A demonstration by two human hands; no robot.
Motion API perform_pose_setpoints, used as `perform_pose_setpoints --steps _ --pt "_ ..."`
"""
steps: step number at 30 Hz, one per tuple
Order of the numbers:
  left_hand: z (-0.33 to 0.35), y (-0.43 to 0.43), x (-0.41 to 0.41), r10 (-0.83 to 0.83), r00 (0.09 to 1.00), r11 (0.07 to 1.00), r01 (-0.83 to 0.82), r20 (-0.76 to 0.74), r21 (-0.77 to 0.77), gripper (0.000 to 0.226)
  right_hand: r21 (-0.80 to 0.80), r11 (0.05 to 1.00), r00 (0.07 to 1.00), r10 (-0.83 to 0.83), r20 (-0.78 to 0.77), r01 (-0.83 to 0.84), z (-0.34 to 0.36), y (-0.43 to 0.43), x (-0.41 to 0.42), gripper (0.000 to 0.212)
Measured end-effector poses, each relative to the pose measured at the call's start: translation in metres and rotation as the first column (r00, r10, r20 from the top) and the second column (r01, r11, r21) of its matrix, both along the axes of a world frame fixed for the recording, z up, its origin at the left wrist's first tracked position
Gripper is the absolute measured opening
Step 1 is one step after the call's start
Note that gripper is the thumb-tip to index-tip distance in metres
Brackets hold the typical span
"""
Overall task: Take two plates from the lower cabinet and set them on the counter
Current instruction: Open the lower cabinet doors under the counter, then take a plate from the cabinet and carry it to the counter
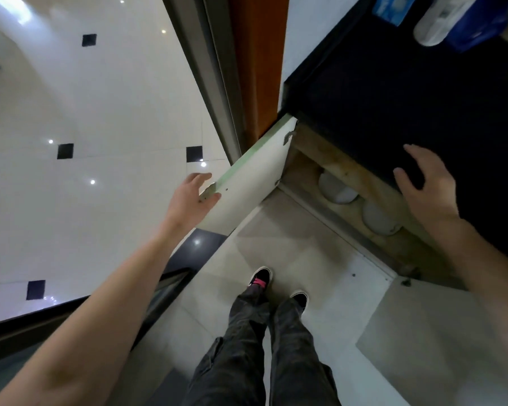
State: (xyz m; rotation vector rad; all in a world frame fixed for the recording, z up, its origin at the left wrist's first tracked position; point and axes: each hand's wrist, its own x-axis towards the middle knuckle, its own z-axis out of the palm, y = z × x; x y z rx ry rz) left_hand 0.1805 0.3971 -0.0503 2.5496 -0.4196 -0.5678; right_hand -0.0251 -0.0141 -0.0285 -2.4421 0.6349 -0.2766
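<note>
I look straight down at a black counter [393,92] with a lower cabinet under its front edge. The white cabinet door [247,183] stands swung open to the left. My left hand [191,203] holds the door's outer edge, at a metal handle. Inside the cabinet, on a wooden shelf, two white plates show partly: one plate [336,190] on the left and a second plate [379,221] to its right. My right hand [428,186] hovers with fingers spread over the counter's front edge, above the plates, holding nothing.
A blue packet [390,7] and a clear plastic bottle on a blue object [440,22] lie at the counter's far end. A brown wooden door frame [255,63] stands beside the counter. My legs and black shoes [261,278] stand on pale tiles before the cabinet.
</note>
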Motion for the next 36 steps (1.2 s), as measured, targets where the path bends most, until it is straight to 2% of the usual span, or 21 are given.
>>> perform_pose_setpoints --steps 2,5,8,11,14,18,21,26,28,30,33,36 --pt "0.016 -0.009 -0.014 -0.018 0.998 0.997 0.023 0.058 -0.077 0.046 0.025 0.999 0.989 -0.042 0.142 0.039 0.004 0.037 -0.013 0.043" --pt "0.033 -0.027 -0.052 -0.058 0.997 0.972 0.068 0.051 -0.225 0.040 0.074 0.993 0.972 -0.107 0.210 0.093 -0.004 0.091 -0.048 0.033" --pt "0.027 -0.044 -0.099 -0.150 0.986 0.947 0.121 -0.077 -0.296 0.035 0.248 0.946 0.953 -0.255 0.163 0.210 -0.024 0.141 -0.085 0.037" --pt "-0.009 -0.057 -0.144 -0.235 0.955 0.947 0.183 -0.179 -0.263 0.031 0.446 0.809 0.901 -0.433 0.013 0.382 -0.056 0.174 -0.114 0.046" --pt "-0.077 -0.071 -0.172 -0.241 0.917 0.952 0.160 -0.319 -0.259 0.031 0.526 0.706 0.854 -0.513 -0.083 0.475 -0.121 0.179 -0.134 0.045" --pt "-0.201 -0.105 -0.174 -0.258 0.878 0.947 0.146 -0.403 -0.287 0.031 0.630 0.557 0.788 -0.596 -0.152 0.542 -0.248 0.147 -0.137 0.025" --pt "-0.308 -0.146 -0.155 -0.237 0.882 0.941 0.105 -0.408 -0.321 0.030 0.634 0.553 0.786 -0.600 -0.146 0.540 -0.345 0.106 -0.127 0.028" --pt "-0.471 -0.227 -0.104 -0.281 0.884 0.927 0.148 -0.374 -0.346 0.029 0.617 0.586 0.783 -0.617 -0.081 0.526 -0.491 0.027 -0.092 0.024" --pt "-0.526 -0.261 -0.079 -0.305 0.892 0.907 0.167 -0.333 -0.386 0.031 0.627 0.604 0.790 -0.612 -0.030 0.492 -0.542 -0.003 -0.075 0.029" --pt "-0.570 -0.296 -0.053 -0.317 0.896 0.880 0.156 -0.311 -0.448 0.031 0.683 0.572 0.784 -0.621 -0.002 0.455 -0.586 -0.029 -0.054 0.031" --pt "-0.617 -0.340 -0.020 -0.320 0.891 0.829 0.100 -0.321 -0.550 0.029 0.707 0.531 0.776 -0.630 -0.040 0.468 -0.634 -0.061 -0.023 0.029" --pt "-0.649 -0.373 0.004 -0.297 0.842 0.815 -0.022 -0.450 -0.579 0.017 0.786 0.442 0.758 -0.650 -0.051 0.432 -0.661 -0.086 0.002 0.029"
